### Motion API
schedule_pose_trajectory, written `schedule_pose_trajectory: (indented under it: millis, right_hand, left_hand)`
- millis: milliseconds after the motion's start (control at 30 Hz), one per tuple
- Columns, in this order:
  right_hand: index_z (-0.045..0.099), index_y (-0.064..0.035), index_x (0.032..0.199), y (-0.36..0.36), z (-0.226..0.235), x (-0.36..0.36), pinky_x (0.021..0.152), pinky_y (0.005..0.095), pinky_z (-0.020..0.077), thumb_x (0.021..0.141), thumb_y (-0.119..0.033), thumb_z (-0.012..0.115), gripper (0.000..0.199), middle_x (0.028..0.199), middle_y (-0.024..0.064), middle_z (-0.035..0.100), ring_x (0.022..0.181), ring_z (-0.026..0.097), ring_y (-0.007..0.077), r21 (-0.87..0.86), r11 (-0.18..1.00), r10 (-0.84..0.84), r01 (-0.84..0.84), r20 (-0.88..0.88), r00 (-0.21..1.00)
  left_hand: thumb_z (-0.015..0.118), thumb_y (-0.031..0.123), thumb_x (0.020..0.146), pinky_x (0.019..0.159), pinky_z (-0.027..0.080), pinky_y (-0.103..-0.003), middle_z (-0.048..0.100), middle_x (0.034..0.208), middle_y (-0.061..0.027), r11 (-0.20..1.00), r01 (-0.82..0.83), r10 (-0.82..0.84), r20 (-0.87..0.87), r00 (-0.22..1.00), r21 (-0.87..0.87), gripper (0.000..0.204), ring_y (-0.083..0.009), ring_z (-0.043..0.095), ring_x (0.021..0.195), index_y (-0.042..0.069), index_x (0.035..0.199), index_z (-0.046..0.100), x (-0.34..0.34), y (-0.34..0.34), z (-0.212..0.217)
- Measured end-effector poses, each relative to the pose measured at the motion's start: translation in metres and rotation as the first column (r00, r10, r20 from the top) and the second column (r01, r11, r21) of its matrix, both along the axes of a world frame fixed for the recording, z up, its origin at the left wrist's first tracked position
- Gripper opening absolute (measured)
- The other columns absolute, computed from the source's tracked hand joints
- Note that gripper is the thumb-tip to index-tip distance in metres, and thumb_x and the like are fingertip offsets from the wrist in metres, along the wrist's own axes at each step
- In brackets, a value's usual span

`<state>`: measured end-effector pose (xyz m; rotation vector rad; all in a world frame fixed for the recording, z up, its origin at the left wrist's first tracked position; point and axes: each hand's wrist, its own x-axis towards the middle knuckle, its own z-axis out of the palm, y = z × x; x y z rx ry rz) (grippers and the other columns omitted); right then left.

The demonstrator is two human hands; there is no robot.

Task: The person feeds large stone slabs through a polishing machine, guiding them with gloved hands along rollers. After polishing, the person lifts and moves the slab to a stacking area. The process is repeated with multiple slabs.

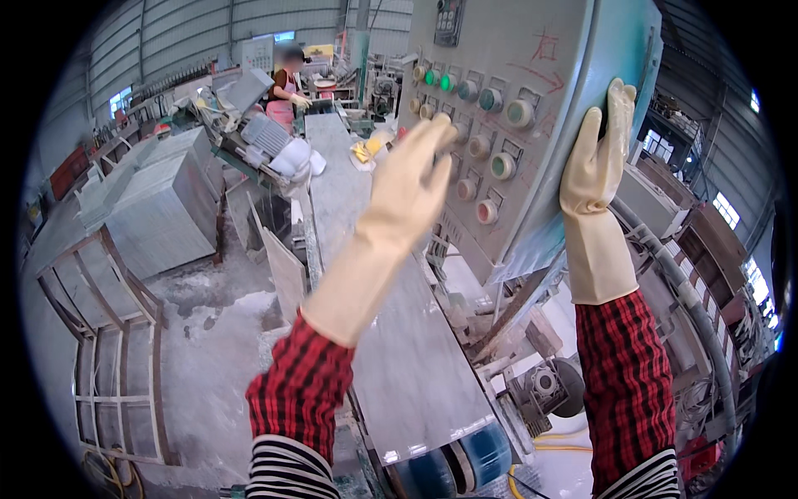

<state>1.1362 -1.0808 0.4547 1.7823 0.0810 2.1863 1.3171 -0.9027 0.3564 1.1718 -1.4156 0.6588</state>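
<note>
While the right hand (597, 170) lies flat against the side of the control box (532, 50) at 2 o'clock, fingers up and unclenched, the left hand (406, 187) is raised at 12 before the buttons (502, 165) on the box's face. Left fingers extended, thumb apart, slightly blurred; contact with a button: cannot tell. Both in cream gloves; checked sleeves (625, 374) rise from 5 and 7.

Box occupies 1 o'clock, face turned toward 9; two buttons lit green. Left hand hides some of the lower ones.

Left forearm crosses a long pale slab (416, 378), running from 6 up toward 11 and covering part of it. Blue rollers (486, 452) under its near end.

Elsewhere: motor (266, 135) at 11, another person (283, 91) beyond it; slab stack (158, 208) between 9 and 10; metal rack (119, 399) at 8, on the floor; small motor (544, 382) between 4 and 5, below the box.
</note>
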Motion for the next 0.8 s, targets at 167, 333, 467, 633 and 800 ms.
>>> schedule_pose_trajectory:
  millis: [167, 333, 467, 633, 800]
  right_hand:
    - [0.061, 0.01, 0.141, 0.004, -0.002, 0.003, 0.12, 0.0545, 0.0406, 0.104, -0.007, 0.058, 0.041, 0.145, 0.0311, 0.061, 0.141, 0.052, 0.0501, -0.008, 1.0, 0.004, -0.003, 0.019, 1.0]
    - [0.063, 0.0093, 0.137, 0.004, 0.007, -0.001, 0.113, 0.0543, 0.045, 0.102, -0.008, 0.059, 0.039, 0.138, 0.0329, 0.062, 0.131, 0.057, 0.0505, -0.114, 0.993, -0.017, 0.022, 0.051, 0.999]
    - [0.065, 0.0073, 0.132, 0.017, 0.01, -0.008, 0.109, 0.0526, 0.0469, 0.102, -0.014, 0.06, 0.038, 0.132, 0.03, 0.064, 0.126, 0.058, 0.0491, -0.048, 0.999, -0.014, 0.017, 0.059, 0.998]
    - [0.064, 0.0025, 0.134, 0.016, 0.012, -0.007, 0.11, 0.0516, 0.0453, 0.1, -0.021, 0.062, 0.041, 0.131, 0.0267, 0.065, 0.126, 0.057, 0.0457, -0.006, 1.0, -0.016, 0.016, 0.062, 0.998]
    - [0.066, -0.0019, 0.133, 0.015, 0.012, 0.0, 0.113, 0.0531, 0.0439, 0.1, -0.027, 0.063, 0.042, 0.13, 0.0247, 0.067, 0.129, 0.057, 0.045, 0.038, 0.999, -0.033, 0.029, 0.096, 0.995]
  left_hand:
    - [0.073, -0.001, 0.085, 0.097, 0.053, -0.048, 0.067, 0.12, -0.0245, 0.982, 0.129, -0.113, 0.119, 0.986, -0.14, 0.056, -0.0456, 0.064, 0.113, -0.005, 0.138, 0.056, -0.056, 0.014, -0.002]
    - [0.074, 0.003, 0.091, 0.11, 0.051, -0.045, 0.065, 0.139, -0.0279, 0.997, 0.07, -0.072, 0.063, 0.995, 0.046, 0.058, -0.0457, 0.062, 0.13, -0.008, 0.145, 0.056, -0.073, 0.019, 0.012]
    - [0.075, 0.014, 0.089, 0.098, 0.053, -0.047, 0.063, 0.127, -0.0267, 0.989, -0.104, 0.092, 0.111, 0.99, 0.108, 0.059, -0.0464, 0.063, 0.116, -0.004, 0.141, 0.053, -0.089, 0.032, 0.01]
    - [0.077, 0.023, 0.091, 0.11, 0.051, -0.047, 0.057, 0.146, -0.0276, 0.897, -0.308, 0.306, 0.056, 0.95, 0.317, 0.075, -0.0455, 0.057, 0.132, -0.001, 0.155, 0.045, -0.164, 0.141, -0.09]
    - [0.074, 0.018, 0.094, 0.12, 0.044, -0.045, 0.058, 0.151, -0.0241, 0.465, -0.306, 0.773, -0.213, 0.597, 0.831, 0.064, -0.0425, 0.053, 0.143, 0.004, 0.152, 0.052, -0.31, 0.407, -0.231]
